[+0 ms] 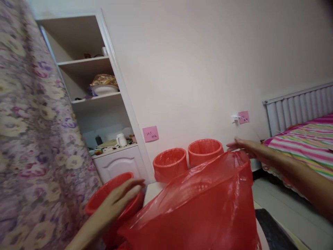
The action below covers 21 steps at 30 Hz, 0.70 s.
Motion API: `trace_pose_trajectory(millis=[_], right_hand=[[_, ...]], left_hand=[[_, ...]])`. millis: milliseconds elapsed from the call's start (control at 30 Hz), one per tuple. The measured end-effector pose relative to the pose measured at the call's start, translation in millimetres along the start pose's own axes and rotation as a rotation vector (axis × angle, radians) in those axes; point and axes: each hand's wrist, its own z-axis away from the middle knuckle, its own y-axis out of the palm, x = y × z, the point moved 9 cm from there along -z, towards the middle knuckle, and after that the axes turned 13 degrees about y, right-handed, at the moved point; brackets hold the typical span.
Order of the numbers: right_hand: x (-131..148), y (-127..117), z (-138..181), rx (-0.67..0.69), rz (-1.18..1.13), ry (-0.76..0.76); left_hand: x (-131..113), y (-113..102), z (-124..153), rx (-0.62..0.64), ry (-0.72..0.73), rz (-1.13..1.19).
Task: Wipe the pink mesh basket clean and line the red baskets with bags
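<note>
A red plastic bag [203,205] billows in front of me, spread over the near red basket [109,194]. My left hand [122,199] lies on the basket's rim with its fingers curled over the edge. My right hand [244,147] reaches out past the bag's far upper edge; its fingers look stretched forward, and whether they pinch the bag is unclear. Two more red mesh baskets [170,163] [204,151] stand on the floor against the wall.
A floral curtain [31,139] hangs at the left. White shelves [99,97] hold a bowl, a cup and small items. Pink notes [150,133] stick to the wall. A bed with a striped cover [304,142] and a radiator [299,107] are at the right.
</note>
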Motion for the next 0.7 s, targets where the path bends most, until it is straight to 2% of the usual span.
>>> trace_pose_trajectory(millis=[67, 100, 167, 233, 333, 433, 567, 633, 700], right_hand=[[5.4, 7.9, -16.7, 0.101, 0.096, 0.015], [7.6, 12.1, -22.7, 0.153, 0.142, 0.001], [7.0, 20.7, -30.5, 0.262, 0.206, -0.018], [2.5, 25.5, -34.2, 0.339, 0.208, -0.022], [-0.6, 20.6, -36.5, 0.330, 0.108, -0.054], [2.5, 7.2, -36.5, 0.232, -0.051, -0.105], [4.1, -11.3, -34.0, 0.166, -0.331, -0.127], [0.7, -26.6, -29.7, 0.136, -0.488, -0.166], [-12.6, -42.4, -23.9, 0.092, -0.528, -0.186]], left_hand=[[-13.2, 40.9, -14.7, 0.361, -0.011, -0.108], [-18.8, 57.2, -17.8, 0.474, 0.001, -0.146], [-24.4, 81.5, -20.5, 0.591, 0.022, -0.205], [-22.8, 95.7, -21.8, 0.618, 0.026, -0.215], [-14.1, 99.5, -27.7, 0.574, 0.022, -0.158], [-7.6, 85.2, -42.0, 0.435, 0.048, -0.089], [2.6, 57.7, -53.0, 0.273, 0.036, -0.006], [12.1, 37.6, -48.7, 0.202, -0.003, 0.013], [26.4, 11.0, -36.1, 0.098, -0.049, 0.033]])
